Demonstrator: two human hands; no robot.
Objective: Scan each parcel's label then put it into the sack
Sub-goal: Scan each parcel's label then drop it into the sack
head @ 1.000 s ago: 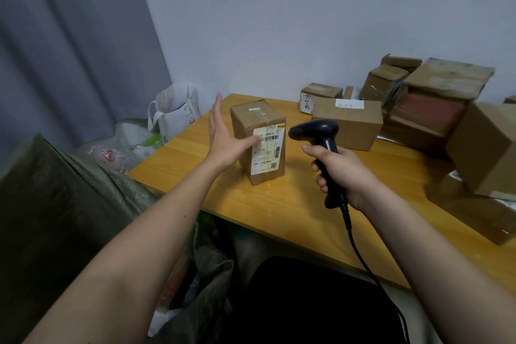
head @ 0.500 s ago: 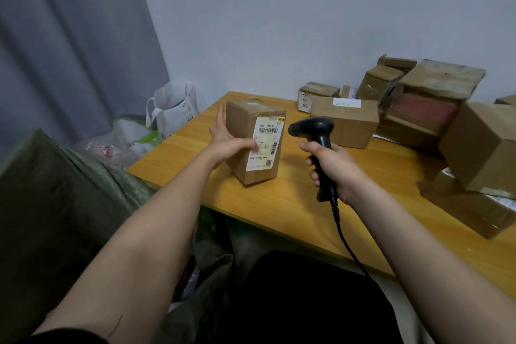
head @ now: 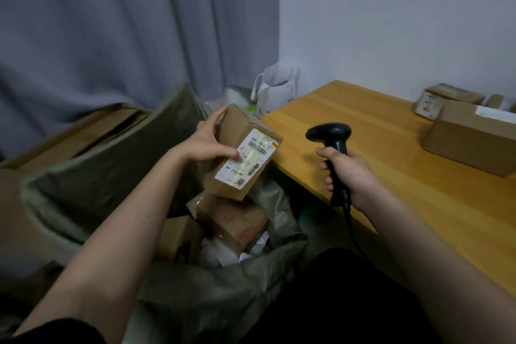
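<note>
The mouth of the sack (head: pixel 92 190) gaped wide beside the table (head: pixel 377 131), though boxes (head: pixel 231 220) already filled its lower part. A parcel (head: pixel 240 153), gripped in the left hand (head: pixel 208 142), hung over that opening. The table's near-left stretch lay bare; more cartons (head: pixel 472 137) crowded its far-right edge.

the parcel (head: pixel 240 153) carries a white label (head: pixel 248 158), its print too blurred to read.
</note>
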